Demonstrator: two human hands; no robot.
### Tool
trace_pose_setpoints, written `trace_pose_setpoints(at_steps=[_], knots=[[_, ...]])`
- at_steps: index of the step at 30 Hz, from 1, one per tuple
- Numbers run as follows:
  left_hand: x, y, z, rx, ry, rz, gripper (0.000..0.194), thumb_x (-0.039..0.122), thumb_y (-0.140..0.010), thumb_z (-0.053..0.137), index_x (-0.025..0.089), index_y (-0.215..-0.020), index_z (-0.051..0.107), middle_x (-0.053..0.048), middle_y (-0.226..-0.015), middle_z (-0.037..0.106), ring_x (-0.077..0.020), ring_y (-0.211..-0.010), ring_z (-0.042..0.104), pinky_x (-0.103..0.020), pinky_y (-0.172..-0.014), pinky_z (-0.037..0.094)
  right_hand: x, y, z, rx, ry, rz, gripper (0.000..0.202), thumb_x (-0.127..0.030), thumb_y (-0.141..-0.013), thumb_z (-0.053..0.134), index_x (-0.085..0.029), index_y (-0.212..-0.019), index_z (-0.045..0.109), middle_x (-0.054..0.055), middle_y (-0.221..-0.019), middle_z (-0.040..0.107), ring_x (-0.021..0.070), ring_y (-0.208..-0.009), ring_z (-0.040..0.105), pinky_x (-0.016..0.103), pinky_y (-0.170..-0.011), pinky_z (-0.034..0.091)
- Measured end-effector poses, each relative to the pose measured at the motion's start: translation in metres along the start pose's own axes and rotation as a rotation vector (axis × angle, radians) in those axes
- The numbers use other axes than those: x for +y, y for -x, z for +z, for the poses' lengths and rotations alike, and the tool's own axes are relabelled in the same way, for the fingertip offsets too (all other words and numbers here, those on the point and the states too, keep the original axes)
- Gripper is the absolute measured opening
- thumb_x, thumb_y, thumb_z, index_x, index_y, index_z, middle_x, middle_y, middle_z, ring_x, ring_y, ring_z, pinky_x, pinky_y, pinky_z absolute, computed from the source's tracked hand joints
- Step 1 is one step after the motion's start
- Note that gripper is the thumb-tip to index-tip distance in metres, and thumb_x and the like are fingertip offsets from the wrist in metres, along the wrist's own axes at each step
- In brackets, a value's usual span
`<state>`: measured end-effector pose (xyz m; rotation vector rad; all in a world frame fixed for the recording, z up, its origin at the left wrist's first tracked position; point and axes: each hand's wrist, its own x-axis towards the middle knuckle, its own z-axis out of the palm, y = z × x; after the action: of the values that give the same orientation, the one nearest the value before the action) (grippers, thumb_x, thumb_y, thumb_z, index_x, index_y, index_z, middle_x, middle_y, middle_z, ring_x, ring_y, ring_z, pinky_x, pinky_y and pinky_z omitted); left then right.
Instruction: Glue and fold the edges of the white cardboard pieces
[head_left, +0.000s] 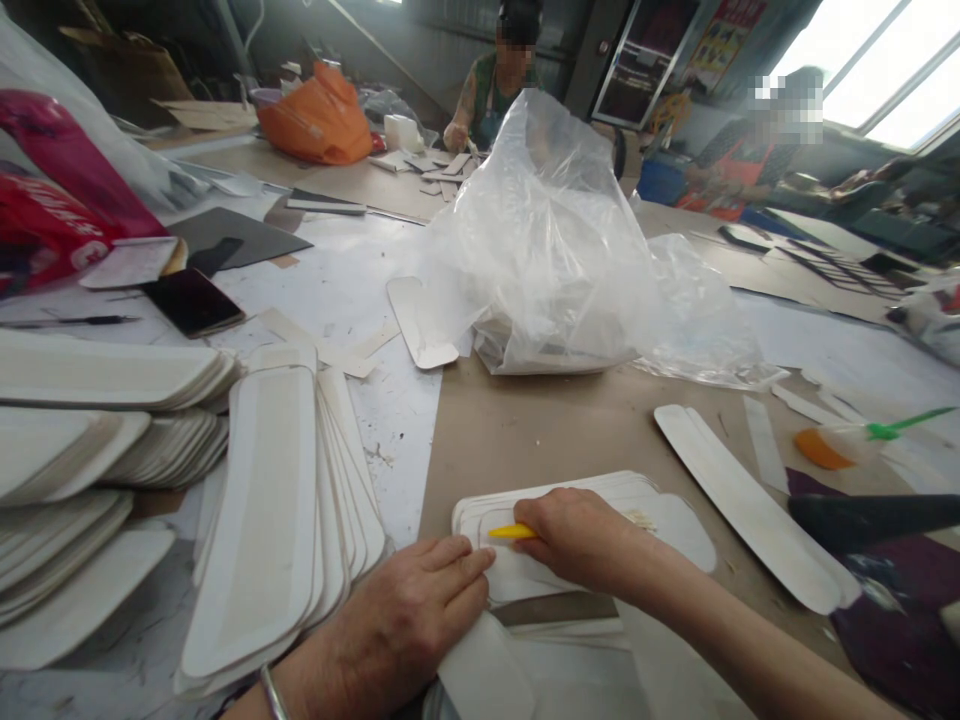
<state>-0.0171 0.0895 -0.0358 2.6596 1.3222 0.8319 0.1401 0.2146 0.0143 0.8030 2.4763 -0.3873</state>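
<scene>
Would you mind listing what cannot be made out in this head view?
- Yellow tool: the right hand covers most of it, so its kind is unclear.
- Contents of the plastic bag: veiled by crumpled film.
- Dark tool: cut off by the right edge.
- Card stack: its near end lies under the left hand; count unclear.
- Small pieces near the far worker: too small.

Both hands low: left hand (409, 620) pressed flat, right hand (581, 538) fisted.
</scene>
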Motion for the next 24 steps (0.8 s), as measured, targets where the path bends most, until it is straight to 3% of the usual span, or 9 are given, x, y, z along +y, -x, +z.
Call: trace_pose_setpoints(at_steps=[11,15,20,24], knots=[[0.001,-0.004,0.000,-0.038,0.004,-0.034,0.024,0.013,-0.092,0.033,0.011,-0.091,0.057,-0.009,-0.095,0.064,-0.0195,-0.086,0.056,-0.032,-0.072,0.053,-0.007,0.001,0.000,0.001,0.020,0.019,0.023,-0.028,-0.085,0.049,-0.013,-0.091,0.067,0.016,-0.086,0.070,0.0311,-0.080,0.066,0.037,-0.066,0.047],[0.003,-0.004,0.001,-0.050,-0.005,-0.033,0.024,0.015,-0.093,0.033,0.011,-0.094,0.057,-0.008,-0.094,0.064,-0.0182,-0.083,0.057,-0.032,-0.073,0.052,-0.006,0.010,-0.006,-0.014,0.004,0.050,0.025,-0.034,-0.083,0.053,-0.015,-0.091,0.067,0.015,-0.087,0.070,0.0298,-0.082,0.065,0.033,-0.066,0.045],[0.001,0.000,0.005,0.026,-0.035,0.003,0.033,0.019,-0.094,0.025,0.010,-0.095,0.057,-0.007,-0.095,0.066,-0.0180,-0.081,0.057,-0.030,-0.071,0.053,0.028,0.055,-0.011,-0.036,-0.042,0.185,0.019,-0.032,-0.080,0.054,-0.018,-0.080,0.066,0.010,-0.078,0.068,0.0258,-0.076,0.064,0.028,-0.060,0.038],[-0.003,0.006,0.014,0.113,-0.064,0.042,0.036,0.017,-0.095,0.023,0.011,-0.097,0.058,-0.007,-0.098,0.065,-0.0178,-0.088,0.057,-0.029,-0.077,0.051,0.071,0.096,0.002,0.039,-0.189,0.382,0.018,-0.029,-0.083,0.048,-0.019,-0.074,0.058,0.006,-0.074,0.063,0.0191,-0.069,0.059,0.026,-0.059,0.034]])
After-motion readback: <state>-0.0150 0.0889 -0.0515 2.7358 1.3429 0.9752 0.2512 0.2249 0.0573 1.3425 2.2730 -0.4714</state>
